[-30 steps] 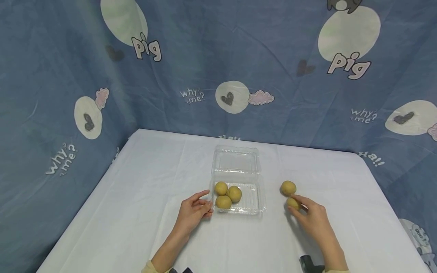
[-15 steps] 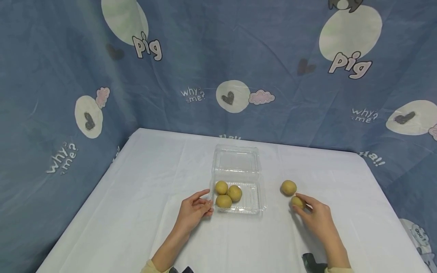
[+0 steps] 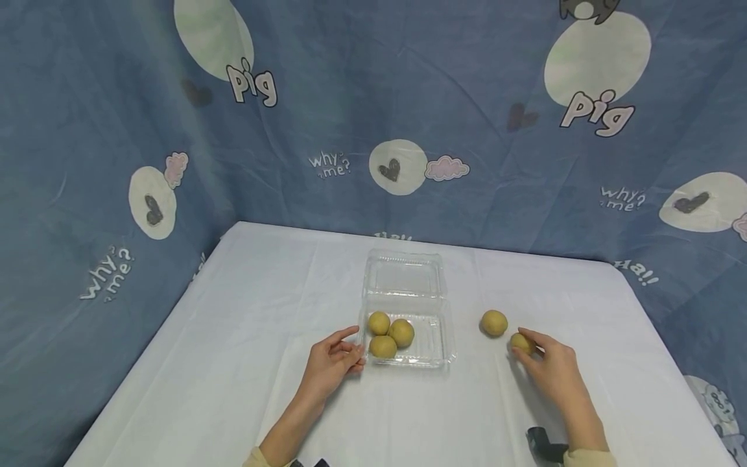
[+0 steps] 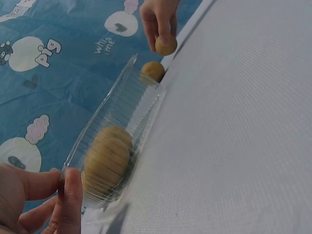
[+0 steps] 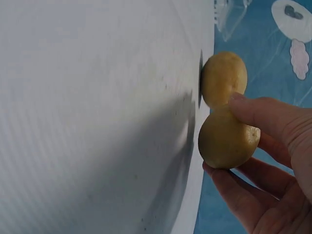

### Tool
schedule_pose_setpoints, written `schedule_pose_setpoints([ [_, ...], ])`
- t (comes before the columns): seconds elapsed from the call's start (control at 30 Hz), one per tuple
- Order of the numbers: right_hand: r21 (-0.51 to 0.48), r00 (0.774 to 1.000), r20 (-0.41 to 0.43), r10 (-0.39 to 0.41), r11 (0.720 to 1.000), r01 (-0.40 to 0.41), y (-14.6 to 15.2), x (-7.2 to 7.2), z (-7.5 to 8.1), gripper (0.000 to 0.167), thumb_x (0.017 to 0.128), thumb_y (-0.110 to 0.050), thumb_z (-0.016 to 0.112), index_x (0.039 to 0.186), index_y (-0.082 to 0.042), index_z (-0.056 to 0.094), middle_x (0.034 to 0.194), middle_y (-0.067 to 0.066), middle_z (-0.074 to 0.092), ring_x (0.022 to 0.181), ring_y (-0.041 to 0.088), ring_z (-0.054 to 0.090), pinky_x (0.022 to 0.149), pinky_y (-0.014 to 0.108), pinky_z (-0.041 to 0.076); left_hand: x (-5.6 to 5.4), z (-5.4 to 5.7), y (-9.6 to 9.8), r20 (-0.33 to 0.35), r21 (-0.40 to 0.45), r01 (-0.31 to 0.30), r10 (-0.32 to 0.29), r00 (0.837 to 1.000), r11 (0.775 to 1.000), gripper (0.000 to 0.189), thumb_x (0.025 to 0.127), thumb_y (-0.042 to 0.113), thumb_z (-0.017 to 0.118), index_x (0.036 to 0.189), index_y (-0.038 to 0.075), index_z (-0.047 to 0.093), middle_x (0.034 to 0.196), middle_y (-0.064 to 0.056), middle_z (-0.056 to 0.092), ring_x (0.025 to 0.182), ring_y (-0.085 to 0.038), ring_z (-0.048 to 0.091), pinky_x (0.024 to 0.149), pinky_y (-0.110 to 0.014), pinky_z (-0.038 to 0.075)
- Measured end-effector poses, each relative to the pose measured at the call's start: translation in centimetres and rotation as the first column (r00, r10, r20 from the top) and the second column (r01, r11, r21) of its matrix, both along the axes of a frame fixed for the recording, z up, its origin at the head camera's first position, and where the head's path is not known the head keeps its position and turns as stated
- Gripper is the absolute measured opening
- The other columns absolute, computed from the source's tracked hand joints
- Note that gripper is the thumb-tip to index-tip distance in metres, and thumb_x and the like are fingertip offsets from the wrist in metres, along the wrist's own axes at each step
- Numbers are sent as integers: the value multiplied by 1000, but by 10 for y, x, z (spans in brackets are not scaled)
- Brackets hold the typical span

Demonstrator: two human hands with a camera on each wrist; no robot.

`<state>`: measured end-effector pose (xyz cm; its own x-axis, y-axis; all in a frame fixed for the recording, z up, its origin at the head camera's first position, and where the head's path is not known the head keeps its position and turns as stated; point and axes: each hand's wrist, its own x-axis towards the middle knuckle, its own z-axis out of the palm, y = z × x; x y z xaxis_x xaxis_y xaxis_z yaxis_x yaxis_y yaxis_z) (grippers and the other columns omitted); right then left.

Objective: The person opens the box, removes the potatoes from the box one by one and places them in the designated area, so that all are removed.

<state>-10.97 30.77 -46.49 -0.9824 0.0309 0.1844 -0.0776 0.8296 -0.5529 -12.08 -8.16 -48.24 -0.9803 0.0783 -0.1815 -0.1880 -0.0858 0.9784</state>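
Note:
My left hand (image 3: 331,364) pinches the near-left rim of a clear plastic clamshell container (image 3: 430,338) between thumb and fingers. Its lid (image 3: 404,275) lies folded back, away from me. Three round yellow-brown fruits (image 3: 401,333) sit grouped in the left part of the base; the left wrist view shows them through the ribbed wall. To the right, my right hand (image 3: 553,367) holds another such fruit (image 5: 229,139) between thumb and fingertips, its small blossom scar showing in the right wrist view. A loose fruit (image 3: 494,323) rests on the table beyond it, to the left.
A white cloth covers the table (image 3: 262,279). Behind and at the left hangs a blue printed curtain (image 3: 292,130). Dark camera mounts show near the wrists, the right one (image 3: 545,446) just beside the sleeve.
My right hand has moved right with its fruit, and a gap has opened between that fruit and the loose one. The left hand and the container stay in place.

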Motion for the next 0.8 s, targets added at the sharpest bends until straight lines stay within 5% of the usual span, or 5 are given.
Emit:
schedule_pose_setpoints([
  [0.8, 36, 995, 87, -44, 999, 41, 2, -11, 2, 45, 87, -10, 75, 125, 9, 59, 120, 31, 60, 111, 47, 57, 90, 51, 54, 1, 2, 0, 9, 13, -17, 17, 1000, 1000, 46, 91, 1, 69, 134, -2, 55, 88, -12, 62, 75, -18, 68, 69, -27, 62],
])
